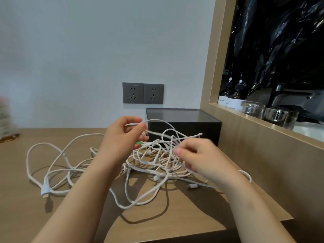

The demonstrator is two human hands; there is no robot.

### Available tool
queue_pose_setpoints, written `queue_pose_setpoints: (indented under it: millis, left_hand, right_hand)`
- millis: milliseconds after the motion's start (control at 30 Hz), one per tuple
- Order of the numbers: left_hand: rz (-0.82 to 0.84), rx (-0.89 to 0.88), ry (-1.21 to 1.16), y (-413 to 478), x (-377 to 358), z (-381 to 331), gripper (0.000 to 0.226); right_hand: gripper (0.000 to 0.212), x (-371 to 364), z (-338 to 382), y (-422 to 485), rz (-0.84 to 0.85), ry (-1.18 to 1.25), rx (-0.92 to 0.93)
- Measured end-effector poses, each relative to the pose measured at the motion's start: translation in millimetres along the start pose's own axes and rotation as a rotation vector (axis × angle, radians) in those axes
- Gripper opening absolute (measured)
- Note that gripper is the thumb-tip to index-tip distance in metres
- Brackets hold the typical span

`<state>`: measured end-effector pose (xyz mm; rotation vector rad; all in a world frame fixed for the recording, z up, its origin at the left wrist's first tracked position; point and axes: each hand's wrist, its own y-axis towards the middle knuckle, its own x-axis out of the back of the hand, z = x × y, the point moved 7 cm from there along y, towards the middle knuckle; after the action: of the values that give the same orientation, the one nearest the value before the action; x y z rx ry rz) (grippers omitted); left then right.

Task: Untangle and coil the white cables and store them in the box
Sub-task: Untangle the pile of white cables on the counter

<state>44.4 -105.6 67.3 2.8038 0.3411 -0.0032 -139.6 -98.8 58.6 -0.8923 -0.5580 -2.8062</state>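
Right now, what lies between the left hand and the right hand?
In the head view, lifted loops of the white cables span the gap between the left hand and the right hand; both pinch strands. The box sits behind.

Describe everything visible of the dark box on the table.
The box is low, rectangular and dark grey to black, with matt walls, perhaps plastic. Its top shows a thin dark rim around a flat grey surface; whether that is a lid or the inner floor, I cannot tell. It stands upright at the back of the wooden table, in the corner below the wall sockets. Loops of the white cables rise in front of it; none is seen inside.
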Motion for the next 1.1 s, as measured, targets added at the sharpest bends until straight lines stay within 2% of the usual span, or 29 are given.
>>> queue_pose_setpoints:
  millis: [67, 133, 267, 333, 400, 467, 567, 667, 733, 800, 833, 967, 1100]
  left_hand:
    - [0.033, 0.033, 0.036, 0.2, -4.4, 4.3, 0.005]
    - [0.125, 0.008, 0.111, -4.0, -13.5, 2.5, 0.010]
    - [0.590, -0.115, 0.271, -29.1, -49.4, -9.8, 0.037]
    - [0.737, -0.111, 0.342, -37.4, -57.4, -7.6, 0.037]
    - [0.671, -0.125, 0.352, -32.6, -53.1, -6.9, 0.022]
    - [0.503, -0.147, 0.353, -23.4, -44.1, -7.5, 0.004]
    - [0.299, -0.163, 0.455, -14.6, -33.2, -2.6, 0.014]
    - [0.176, -0.236, 0.741, -11.9, -31.4, 1.2, 0.014]
    - [0.213, -0.295, 0.818, -16.5, -38.9, -1.5, 0.019]
    - [0.361, -0.316, 0.743, -21.7, -52.3, 0.1, 0.037]
    - [0.407, -0.323, 0.685, -24.5, -58.1, -1.1, 0.038]
    - [0.287, -0.352, 0.444, -19.5, -59.0, -9.4, 0.010]
    - [0.329, -0.248, 0.307, -17.1, -57.9, -6.7, 0.012]
  right_hand:
    - [0.014, 19.9, -6.2, 1.1, -0.180, 0.195, -0.052]
    - [0.013, 32.5, -9.5, 0.4, -0.291, 0.364, -0.079]
    - [0.013, 46.1, -6.0, -3.5, -0.396, 0.425, -0.054]
    - [0.013, 50.0, -5.8, -5.4, -0.417, 0.417, -0.039]
    - [0.013, 53.3, -8.0, -6.7, -0.423, 0.419, -0.049]
    - [0.014, 56.0, -11.7, -7.3, -0.412, 0.431, -0.074]
    - [0.015, 61.0, -16.7, -8.6, -0.415, 0.387, -0.096]
    - [0.016, 62.3, -15.8, -9.1, -0.433, 0.384, -0.085]
    - [0.016, 58.2, -12.5, -8.1, -0.431, 0.398, -0.069]
    - [0.016, 53.2, -9.5, -6.7, -0.427, 0.415, -0.056]
    - [0.016, 50.6, -8.8, -5.8, -0.424, 0.423, -0.053]
    - [0.015, 45.0, -9.6, -3.5, -0.400, 0.465, -0.057]
    - [0.004, 46.3, -10.3, -5.5, -0.324, 0.452, -0.026]
